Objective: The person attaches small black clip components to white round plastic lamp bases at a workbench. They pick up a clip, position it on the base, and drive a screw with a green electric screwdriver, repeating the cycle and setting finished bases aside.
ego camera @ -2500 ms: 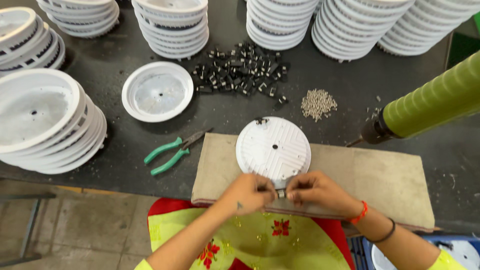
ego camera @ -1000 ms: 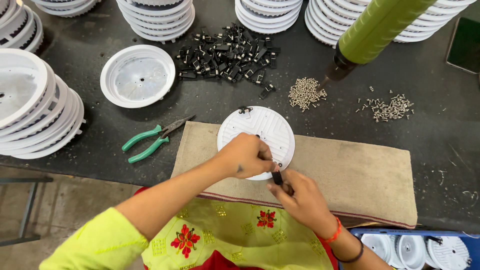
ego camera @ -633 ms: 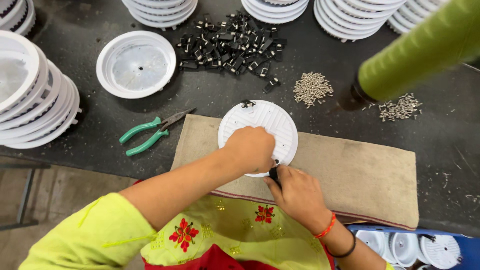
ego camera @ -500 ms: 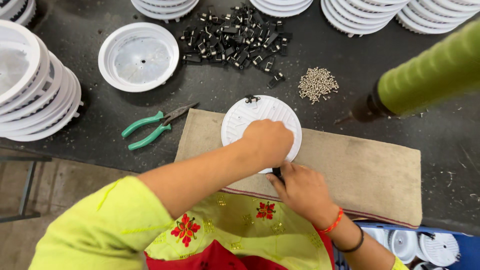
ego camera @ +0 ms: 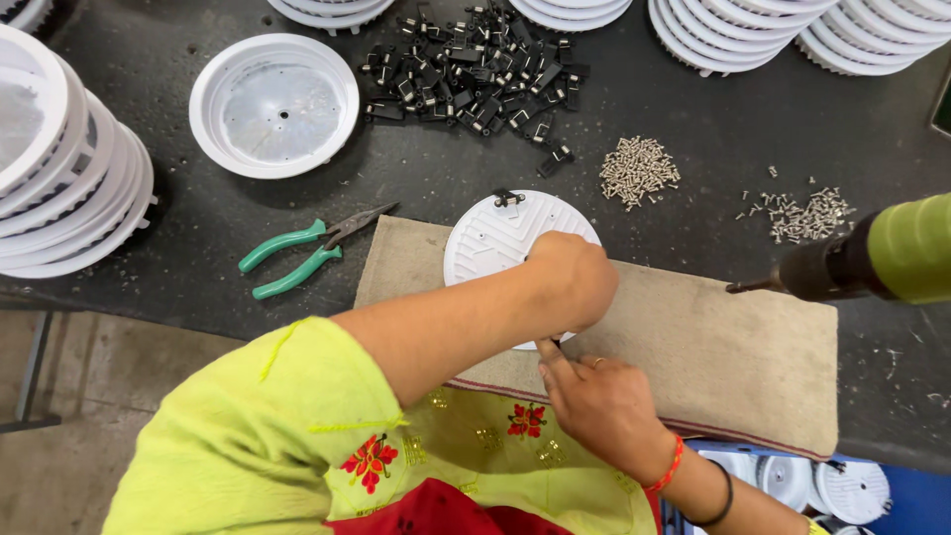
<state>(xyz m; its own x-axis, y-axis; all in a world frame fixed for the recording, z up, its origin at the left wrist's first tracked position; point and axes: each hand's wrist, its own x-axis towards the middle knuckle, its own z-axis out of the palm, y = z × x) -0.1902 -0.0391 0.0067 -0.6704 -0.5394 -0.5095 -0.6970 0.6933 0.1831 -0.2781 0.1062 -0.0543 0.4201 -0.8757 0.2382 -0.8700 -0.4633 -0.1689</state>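
A white round disc (ego camera: 490, 238) lies on a beige cloth pad (ego camera: 733, 357) at the bench's near edge, with a small black clip (ego camera: 507, 198) on its far rim. My left hand (ego camera: 575, 282) reaches across from the left and presses down on the disc's near right part, covering it. My right hand (ego camera: 594, 401), with a red band at the wrist, sits just below the disc's near rim. Its fingers pinch a small dark piece (ego camera: 555, 344) against that rim. Most of the piece is hidden.
A green powered screwdriver (ego camera: 892, 263) hangs at the right, tip toward the cloth. Green-handled pliers (ego camera: 302, 253), an open white housing (ego camera: 274, 104), black clips (ego camera: 475, 69), two screw piles (ego camera: 639, 170), and white housing stacks (ego camera: 59, 168) surround the pad.
My left arm has swung across the disc and now covers its near right side. My right hand stays at the near rim. The hanging screwdriver has swung to the right.
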